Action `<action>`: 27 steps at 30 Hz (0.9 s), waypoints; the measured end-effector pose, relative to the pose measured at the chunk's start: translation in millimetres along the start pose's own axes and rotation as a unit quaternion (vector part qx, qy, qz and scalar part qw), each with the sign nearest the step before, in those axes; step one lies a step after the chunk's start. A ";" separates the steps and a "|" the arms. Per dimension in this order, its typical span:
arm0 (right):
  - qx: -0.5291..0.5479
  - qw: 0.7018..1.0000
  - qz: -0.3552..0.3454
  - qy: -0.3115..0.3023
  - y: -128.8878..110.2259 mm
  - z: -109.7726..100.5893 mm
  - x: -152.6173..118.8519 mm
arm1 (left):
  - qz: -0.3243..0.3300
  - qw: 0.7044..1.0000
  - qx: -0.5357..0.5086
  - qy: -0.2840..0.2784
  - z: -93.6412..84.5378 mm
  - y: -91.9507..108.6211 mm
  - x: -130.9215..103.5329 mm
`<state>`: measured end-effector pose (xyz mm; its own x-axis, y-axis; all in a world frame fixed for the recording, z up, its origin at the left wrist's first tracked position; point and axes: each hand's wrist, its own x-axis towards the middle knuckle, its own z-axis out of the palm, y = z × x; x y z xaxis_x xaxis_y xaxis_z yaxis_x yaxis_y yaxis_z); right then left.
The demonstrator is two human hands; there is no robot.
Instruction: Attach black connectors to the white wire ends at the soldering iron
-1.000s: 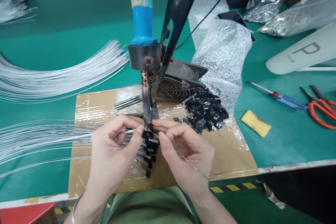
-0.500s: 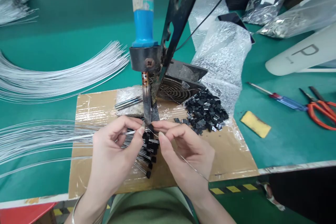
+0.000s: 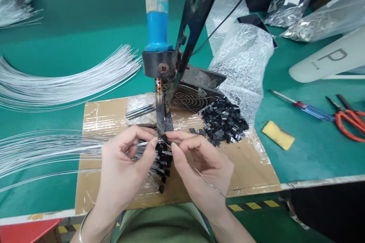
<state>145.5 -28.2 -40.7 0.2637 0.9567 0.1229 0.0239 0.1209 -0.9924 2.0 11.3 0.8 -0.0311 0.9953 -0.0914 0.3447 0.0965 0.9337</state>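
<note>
Under the tip of a blue-handled soldering iron (image 3: pixel 160 115), clamped pointing down, my two hands meet. My left hand (image 3: pixel 125 163) pinches a thin white wire (image 3: pixel 88 147) between thumb and forefinger, its end by the tip. My right hand (image 3: pixel 202 163) is closed on a strand of solder wire (image 3: pixel 207 180), which runs back across the palm. A small black part sits at the right fingertips, partly hidden; I cannot tell whether they grip it. Below lie several wires with black connectors (image 3: pixel 161 188) on their ends, on the cardboard (image 3: pixel 239 174).
A pile of small black connectors (image 3: pixel 225 121) lies right of a fan (image 3: pixel 191 97). A black metal bracket (image 3: pixel 195 11) carries the iron. Loose white wires (image 3: pixel 71 81) lie left. At right are a yellow sponge (image 3: pixel 278 135), a screwdriver (image 3: pixel 310 110) and red-handled pliers (image 3: pixel 346 121).
The view has shifted very slightly. Both hands keep their pinch under the iron tip, with hardly any visible movement.
</note>
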 end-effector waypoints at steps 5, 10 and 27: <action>0.016 1.000 0.004 0.000 -0.6 0.9 0.5 | 0.004 1.000 0.000 0.003 0.2 -1.8 1.0; 0.026 1.000 -0.004 -0.001 -1.8 2.2 1.6 | 0.009 1.000 -0.001 0.005 -1.0 -1.5 1.0; -0.013 1.000 -0.024 0.006 -4.3 3.0 0.0 | -0.002 1.000 0.012 -0.010 -1.5 0.4 -0.7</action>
<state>142.5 -27.9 -36.4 0.2734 0.9467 0.1704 0.0623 0.1594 -0.9853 0.7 10.6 1.8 -0.0140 0.9948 -0.1013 0.3668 0.0994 0.9250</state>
